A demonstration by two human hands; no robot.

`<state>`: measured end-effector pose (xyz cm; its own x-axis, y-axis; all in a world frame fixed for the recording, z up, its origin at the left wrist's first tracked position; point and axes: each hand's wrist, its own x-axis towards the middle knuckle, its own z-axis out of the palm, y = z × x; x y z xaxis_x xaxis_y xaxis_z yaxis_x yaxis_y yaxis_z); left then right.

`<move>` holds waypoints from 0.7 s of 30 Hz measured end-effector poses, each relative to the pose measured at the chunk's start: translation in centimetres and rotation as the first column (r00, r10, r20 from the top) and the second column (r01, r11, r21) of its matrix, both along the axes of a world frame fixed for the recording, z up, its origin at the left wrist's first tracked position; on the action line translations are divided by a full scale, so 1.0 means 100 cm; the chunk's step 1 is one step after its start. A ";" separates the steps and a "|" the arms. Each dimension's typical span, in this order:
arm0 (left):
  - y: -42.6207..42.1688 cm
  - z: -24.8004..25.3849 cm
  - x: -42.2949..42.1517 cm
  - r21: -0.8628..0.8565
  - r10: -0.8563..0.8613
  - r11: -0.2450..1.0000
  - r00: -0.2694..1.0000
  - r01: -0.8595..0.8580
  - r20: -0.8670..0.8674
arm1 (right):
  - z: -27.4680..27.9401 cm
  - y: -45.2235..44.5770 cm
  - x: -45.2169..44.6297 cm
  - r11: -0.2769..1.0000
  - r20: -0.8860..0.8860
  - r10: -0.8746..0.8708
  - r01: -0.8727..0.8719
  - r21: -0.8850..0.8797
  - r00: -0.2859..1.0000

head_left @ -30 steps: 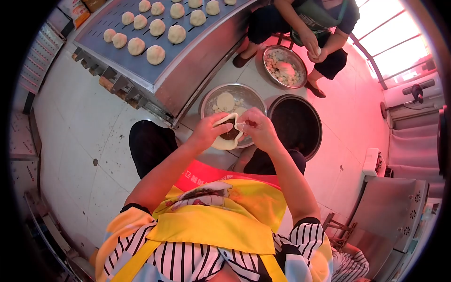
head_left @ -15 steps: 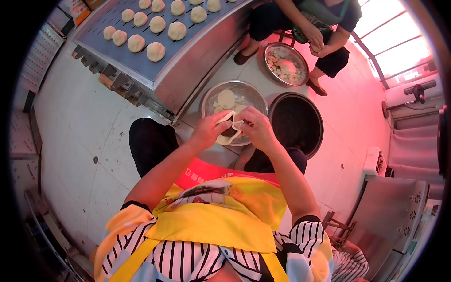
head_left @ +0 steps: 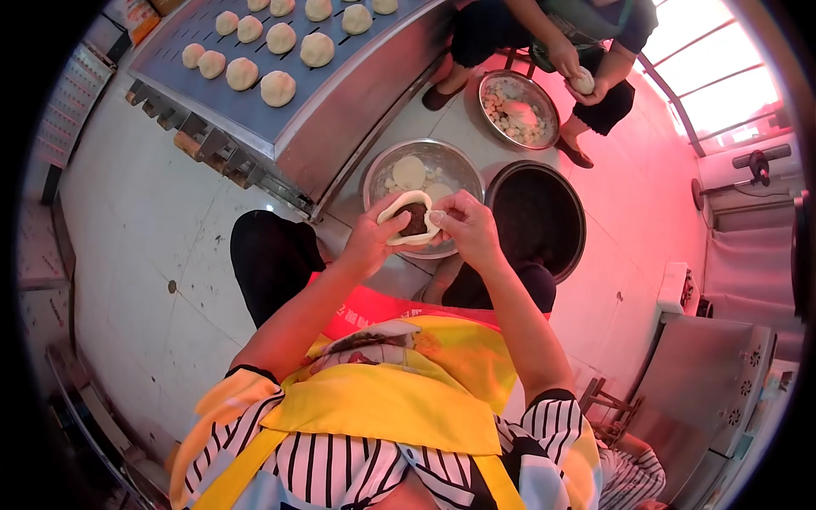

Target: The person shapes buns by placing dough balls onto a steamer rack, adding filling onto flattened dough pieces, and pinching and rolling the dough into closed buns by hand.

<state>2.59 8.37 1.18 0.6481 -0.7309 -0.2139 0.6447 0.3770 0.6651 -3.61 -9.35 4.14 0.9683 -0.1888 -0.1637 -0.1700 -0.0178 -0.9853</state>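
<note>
A round dough wrapper (head_left: 394,206) with dark brown filling (head_left: 415,220) in its middle lies cupped in my left hand (head_left: 369,240), the thumb resting on the filling. My right hand (head_left: 467,224) pinches the wrapper's right edge between thumb and fingers. The wrapper is open at the top, its rim standing up around the filling. Just beyond my hands is a metal bowl (head_left: 374,174), partly hidden by them, with flat dough rounds (head_left: 410,172) and small dough pieces in it.
A dark round tub (head_left: 580,208) stands right of the bowl. Farther off, a co-worker's hands (head_left: 582,81) hold a dough ball above a second metal bowl (head_left: 554,140). Several filled buns (head_left: 278,88) sit on a metal table (head_left: 340,76) at upper left, its edge near my left knee.
The wrapper has opened wider toward me, showing more filling. My right hand has shifted slightly right, to the wrapper's edge. A dough ball now shows in the co-worker's hands.
</note>
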 end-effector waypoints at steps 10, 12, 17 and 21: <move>0.009 0.010 0.009 0.088 -0.182 0.979 0.982 0.186 -0.054 | -0.002 0.004 -0.005 0.998 -0.042 0.017 -0.020 -0.060 0.999; 0.002 0.009 0.003 0.164 -0.095 0.982 0.995 0.093 0.009 | -0.003 0.003 -0.003 1.000 -0.068 -0.001 -0.001 -0.028 0.998; 0.001 0.004 0.004 0.277 -0.123 0.955 0.991 0.105 0.048 | 0.003 0.005 -0.002 0.991 -0.099 0.073 -0.084 -0.107 0.992; 0.004 0.017 0.013 0.327 -0.261 0.917 0.963 0.228 0.062 | 0.005 0.007 -0.003 0.975 0.057 0.113 -0.100 -0.197 0.992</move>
<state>3.91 8.73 2.86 0.4883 -0.7751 -0.4009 0.6123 -0.0230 0.7903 -3.90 -8.62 4.59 0.9921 -0.1055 -0.0682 -0.0905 -0.2239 -0.9704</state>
